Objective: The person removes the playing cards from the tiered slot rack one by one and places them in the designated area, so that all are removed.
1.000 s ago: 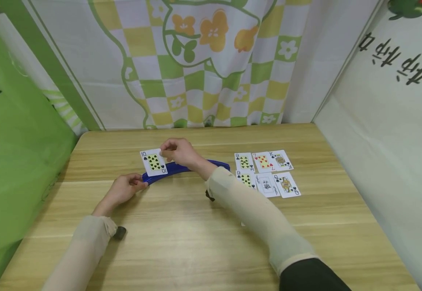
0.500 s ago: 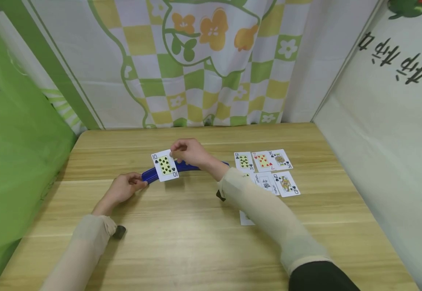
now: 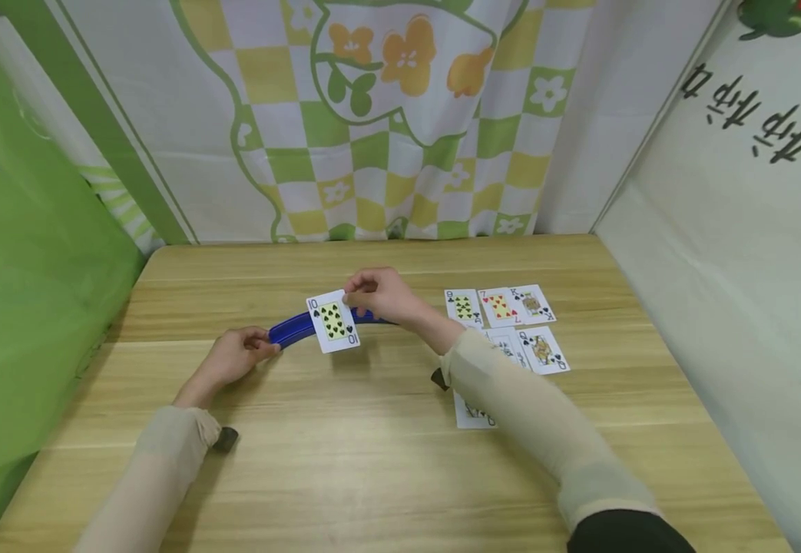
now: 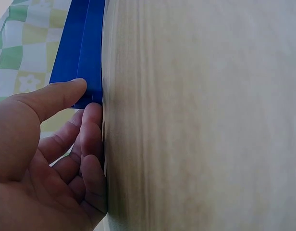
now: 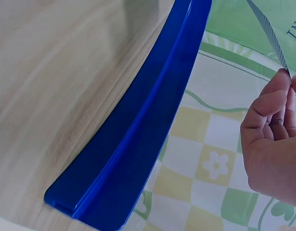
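At its left end, a curved blue playing-card holder [image 3: 292, 330] is pinched by my left hand [image 3: 230, 357]. In the left wrist view that hand's thumb lies on the blue surface, with the other fingers bent at the end and side. My right hand [image 3: 388, 296] pinches a ten of spades [image 3: 334, 322] by its upper right corner. The card is face up in the head view, above the middle of the holder and casting a shadow on the table. From the right wrist, the card [image 5: 272, 36] shows edge-on, and the holder's slot [image 5: 138, 125] has no card in the visible part.
Several face-up cards lie at the right, among them a black nine [image 3: 463, 307], a red seven [image 3: 498, 306], a black king [image 3: 533, 304] and a black queen [image 3: 544, 350]. The right sleeve [image 3: 511, 399] partly covers others. A patterned curtain [image 3: 400, 177] hangs behind the table [image 3: 331, 476].
My right hand has carried the ten of spades rightward along the holder and slightly nearer, uncovering the holder's left part. The left hand has stayed at the holder's end.
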### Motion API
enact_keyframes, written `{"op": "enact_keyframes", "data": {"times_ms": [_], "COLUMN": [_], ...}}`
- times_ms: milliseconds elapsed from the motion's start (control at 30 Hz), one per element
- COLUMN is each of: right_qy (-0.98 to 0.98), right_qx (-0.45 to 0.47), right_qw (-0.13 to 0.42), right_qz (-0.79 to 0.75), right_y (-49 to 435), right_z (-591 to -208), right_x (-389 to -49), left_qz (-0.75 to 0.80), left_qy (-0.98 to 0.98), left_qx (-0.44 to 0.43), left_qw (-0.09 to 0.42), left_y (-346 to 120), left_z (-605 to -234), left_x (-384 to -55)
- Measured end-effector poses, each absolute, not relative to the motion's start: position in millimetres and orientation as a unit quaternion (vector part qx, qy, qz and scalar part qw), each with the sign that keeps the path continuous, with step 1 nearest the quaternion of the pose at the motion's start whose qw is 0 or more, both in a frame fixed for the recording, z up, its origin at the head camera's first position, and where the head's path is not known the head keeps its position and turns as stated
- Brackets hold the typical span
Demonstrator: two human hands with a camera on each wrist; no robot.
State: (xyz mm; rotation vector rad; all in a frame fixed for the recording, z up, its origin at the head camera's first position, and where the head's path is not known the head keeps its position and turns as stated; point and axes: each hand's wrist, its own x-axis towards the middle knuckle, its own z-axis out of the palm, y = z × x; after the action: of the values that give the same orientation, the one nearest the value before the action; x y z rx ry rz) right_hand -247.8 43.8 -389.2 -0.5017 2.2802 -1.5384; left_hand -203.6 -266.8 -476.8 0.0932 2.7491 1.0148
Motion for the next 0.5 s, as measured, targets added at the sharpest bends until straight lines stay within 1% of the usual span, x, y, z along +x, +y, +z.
{"op": "enact_keyframes", "data": {"times_ms": [500], "right_qy": [0.819], "right_qx": [-0.138], "right_qw": [0.185], "right_qz": [-0.526], "right_y": [86.8], "right_z": [-384.4], "right_x": [-235.4], "left_qz": [0.343], "left_qy": [0.933], "left_qx": [0.044], "left_qw": [0.096], "left_y": [-266.2], "left_z": [-476.1], "left_x": [-202.0]}}
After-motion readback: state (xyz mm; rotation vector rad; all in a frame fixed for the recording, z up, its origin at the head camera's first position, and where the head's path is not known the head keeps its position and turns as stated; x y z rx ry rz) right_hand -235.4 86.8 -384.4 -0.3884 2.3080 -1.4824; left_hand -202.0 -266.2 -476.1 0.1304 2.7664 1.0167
